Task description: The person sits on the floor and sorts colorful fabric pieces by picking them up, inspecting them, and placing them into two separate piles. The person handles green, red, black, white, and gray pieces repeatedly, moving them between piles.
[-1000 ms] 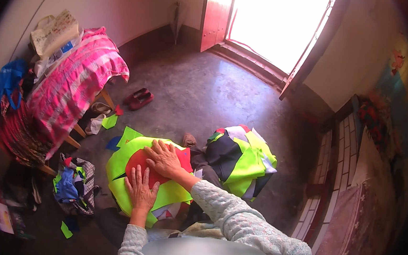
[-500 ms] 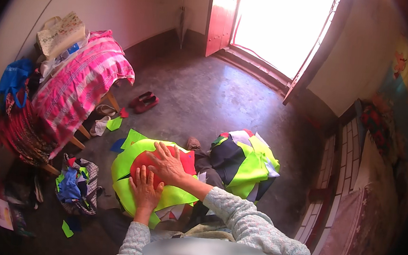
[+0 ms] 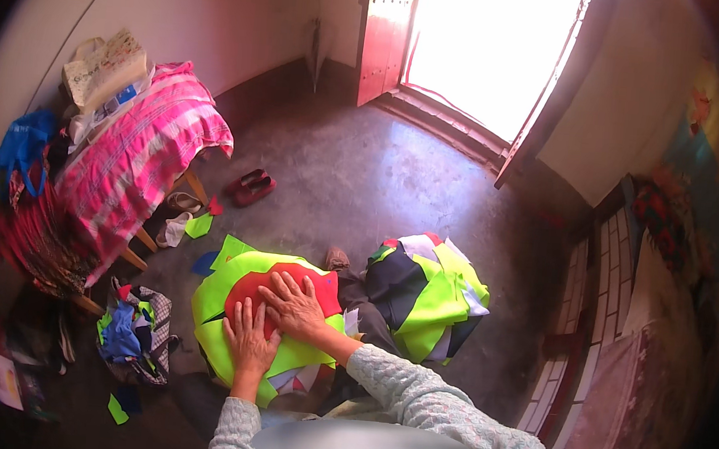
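In front of me lies a bulging heap of cloth pieces, topped by bright yellow-green cloth with a red cloth piece on it. My left hand rests flat on the red piece, fingers stretched out and pointing away from me. Close beside it, my right hand is spread on the same red piece, reaching across from the right. Neither hand grips anything. To the right of this heap sits a second mound of cloth pieces in yellow-green, dark navy and white. A dark trouser leg shows between the two heaps.
On the left, a pink checked cloth covers a wooden-legged piece of furniture. Red shoes and pale shoes lie on the floor. A bag of scraps stands at lower left. At the back, a red door is open.
My right hand has slid a little towards me over the red cloth. My left hand stays flat beside it. The whole view has shifted slightly.
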